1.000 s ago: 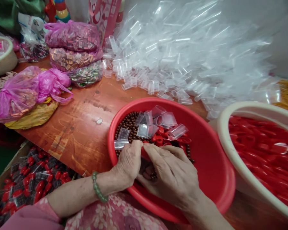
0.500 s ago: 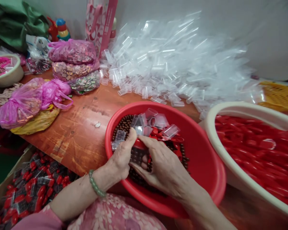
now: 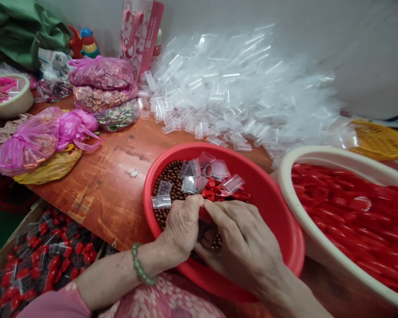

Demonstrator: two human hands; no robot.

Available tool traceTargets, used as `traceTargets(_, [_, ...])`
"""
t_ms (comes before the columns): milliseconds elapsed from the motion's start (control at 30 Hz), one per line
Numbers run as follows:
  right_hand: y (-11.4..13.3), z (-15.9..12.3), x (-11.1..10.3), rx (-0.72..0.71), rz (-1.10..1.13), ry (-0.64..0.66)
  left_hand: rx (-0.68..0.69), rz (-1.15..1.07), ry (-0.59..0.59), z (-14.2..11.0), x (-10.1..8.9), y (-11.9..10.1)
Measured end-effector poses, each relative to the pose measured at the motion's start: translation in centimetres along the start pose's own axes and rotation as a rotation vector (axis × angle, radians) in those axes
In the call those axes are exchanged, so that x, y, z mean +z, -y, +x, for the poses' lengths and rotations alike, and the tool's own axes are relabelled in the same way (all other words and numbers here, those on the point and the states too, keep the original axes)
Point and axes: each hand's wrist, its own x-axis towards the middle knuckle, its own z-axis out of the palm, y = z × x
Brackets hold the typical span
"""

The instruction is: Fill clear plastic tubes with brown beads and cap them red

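My left hand (image 3: pixel 182 225) and my right hand (image 3: pixel 242 238) meet low over a red basin (image 3: pixel 278 198). Both close on a small clear plastic case with a red end (image 3: pixel 204 215), largely hidden by the fingers. The two thumbs press side by side at its red end. Around them in the basin lie dark brown beads (image 3: pixel 172 176), several clear plastic sleeves (image 3: pixel 232 183) and some small red plastic caps (image 3: pixel 211 187).
A cream tub (image 3: pixel 287 176) of red plastic pieces adjoins the basin on the right. Behind spreads a heap of clear sleeves (image 3: pixel 219 97). Pink bags (image 3: pixel 29 141) lie on the table (image 3: pixel 119 176) at left. Below, a box holds red-ended clear cases (image 3: pixel 49 260).
Both hands have turned and drawn closer around the case, which now shows less. My left thumb has come down beside the right one. The view has shifted slightly.
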Motion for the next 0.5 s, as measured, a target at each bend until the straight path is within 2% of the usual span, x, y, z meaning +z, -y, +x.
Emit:
traceTargets(100, [-0.4, 0.7, -0.5, 0.033, 0.138, 0.142, -0.007, -0.132, 0.051, -0.9, -2.8, -0.8])
traceTargets(167, [-1.1, 0.9, -0.1, 0.087, 0.219, 0.278, -0.037, -0.193, 0.096, -2.0, -6.4, -1.1])
traceTargets(200, [-1.5, 1.0, 0.4, 0.122, 0.240, 0.342, 0.008, -0.176, 0.033, -2.7, -8.7, -1.0])
traceTargets(267, [-2.4, 1.0, 1.9, 0.165, 0.284, 0.485, 0.098, -0.079, -0.220, -4.3, -13.6, -0.3])
traceTargets(333, [-3.0, 1.2, 3.8, 0.160, 0.319, 0.665, 0.073, 0.043, -0.453, -6.3, -18.6, 1.5])
traceTargets(367, [-3.2, 1.5, 4.7, 0.146, 0.320, 0.729, 0.026, 0.115, -0.565, -7.3, -20.9, 2.8])
traceTargets(433, [-3.2, 2.1, 6.3, 0.113, 0.299, 0.797, -0.201, 0.350, -0.726, -9.8, -25.1, 5.7])
traceTargets(500, [-3.1, 2.8, 7.4, 0.087, 0.279, 0.819, -0.436, 0.758, -0.773, -12.4, -28.6, 8.5])
